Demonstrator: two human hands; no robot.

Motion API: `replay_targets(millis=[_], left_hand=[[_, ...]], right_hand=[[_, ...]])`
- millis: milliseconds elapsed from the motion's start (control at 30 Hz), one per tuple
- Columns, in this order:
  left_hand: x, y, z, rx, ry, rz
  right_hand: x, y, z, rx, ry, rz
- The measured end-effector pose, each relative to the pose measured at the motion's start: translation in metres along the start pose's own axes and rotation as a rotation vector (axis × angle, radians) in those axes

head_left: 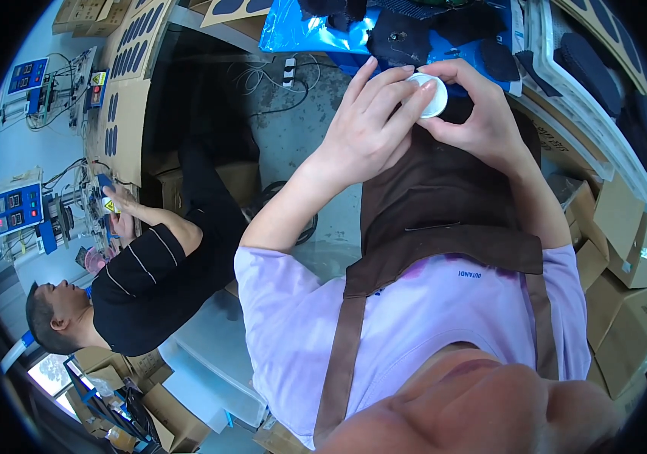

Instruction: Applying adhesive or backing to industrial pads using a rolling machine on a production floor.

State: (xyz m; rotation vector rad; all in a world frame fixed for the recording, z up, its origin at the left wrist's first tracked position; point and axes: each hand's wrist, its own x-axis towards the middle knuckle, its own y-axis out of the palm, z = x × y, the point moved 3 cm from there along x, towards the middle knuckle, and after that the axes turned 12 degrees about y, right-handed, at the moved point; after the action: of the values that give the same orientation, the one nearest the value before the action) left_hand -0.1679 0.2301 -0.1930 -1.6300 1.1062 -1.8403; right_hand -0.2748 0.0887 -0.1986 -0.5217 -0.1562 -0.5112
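Between my hands, over the brown apron (444, 197), is a small white round thing (437, 102), like a lid or a shallow tub. My right hand (484, 113) curves around its right side, forefinger at the far edge and thumb at the near edge. From the left, my left hand (372, 121) reaches over it, a fingertip pressed on its white face and others bent at its rim. Part of the round thing is covered by these fingers. Just beyond lie dark fabric pieces (399, 39) on a shiny blue plastic bag (285, 30).
White plastic trays (592, 121) with dark oval pads (589, 72) stand at the right. Cardboard boxes (626, 333) are stacked below them. On the left, a person in black (172, 280) works at a bench with blue control boxes (17, 208). A power strip (288, 73) with cables lies on the floor.
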Motion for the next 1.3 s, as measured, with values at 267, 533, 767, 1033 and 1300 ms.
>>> replay_targets(millis=[267, 533, 767, 1033, 1300], left_hand=[[-0.003, -0.013, -0.003, -0.07, 0.092, -0.026], [-0.004, -0.023, 0.004, -0.354, -0.21, -0.247], [-0.014, -0.029, 0.011, -0.537, -0.468, -0.192], [0.006, -0.025, 0.016, -0.339, -0.205, -0.1], [0.007, -0.025, 0.0, -0.084, -0.002, 0.018]], right_hand=[[-0.008, -0.005, 0.004, 0.086, 0.045, 0.076], [-0.007, -0.008, 0.005, 0.119, 0.051, 0.093], [-0.004, 0.005, 0.006, 0.106, 0.07, 0.128], [-0.004, 0.008, 0.004, 0.065, 0.077, 0.118], [-0.003, 0.004, 0.001, 0.167, 0.123, 0.133]])
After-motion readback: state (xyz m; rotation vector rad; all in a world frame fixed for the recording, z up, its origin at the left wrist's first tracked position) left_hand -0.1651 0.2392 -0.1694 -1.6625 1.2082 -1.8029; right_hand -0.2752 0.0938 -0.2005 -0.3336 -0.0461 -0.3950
